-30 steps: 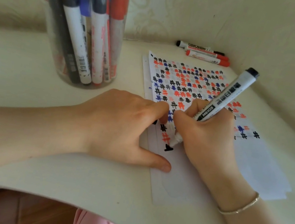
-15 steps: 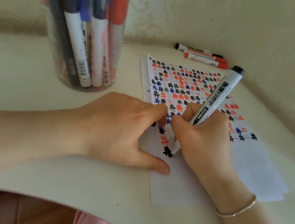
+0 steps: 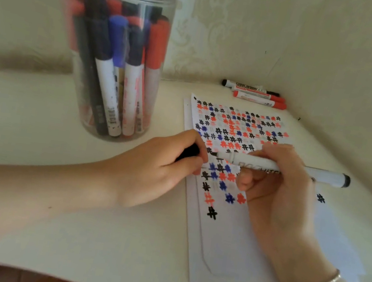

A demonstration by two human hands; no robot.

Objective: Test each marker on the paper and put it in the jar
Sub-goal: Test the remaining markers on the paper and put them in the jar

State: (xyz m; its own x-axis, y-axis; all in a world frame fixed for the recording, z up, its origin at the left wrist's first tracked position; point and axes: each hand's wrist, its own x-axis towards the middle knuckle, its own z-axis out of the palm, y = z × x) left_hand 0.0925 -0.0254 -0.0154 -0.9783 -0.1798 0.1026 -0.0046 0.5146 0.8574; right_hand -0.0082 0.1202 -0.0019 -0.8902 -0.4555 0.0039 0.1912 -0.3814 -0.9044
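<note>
Right hand (image 3: 277, 193) grips a white marker (image 3: 274, 166) with fingers curled round the barrel, held level above the paper (image 3: 226, 233), black tip pointing left. Left hand (image 3: 163, 166) pinches a black cap (image 3: 189, 152) just beside that tip, not touching it. Paper covered in black, red, blue hash marks. Clear jar (image 3: 110, 54) far left, full of markers. Three spare markers (image 3: 254, 93) lie at far wall.

Marker (image 3: 281, 168) lifted off paper (image 3: 224, 245), level; cap (image 3: 188, 152) seemingly near tip.
</note>
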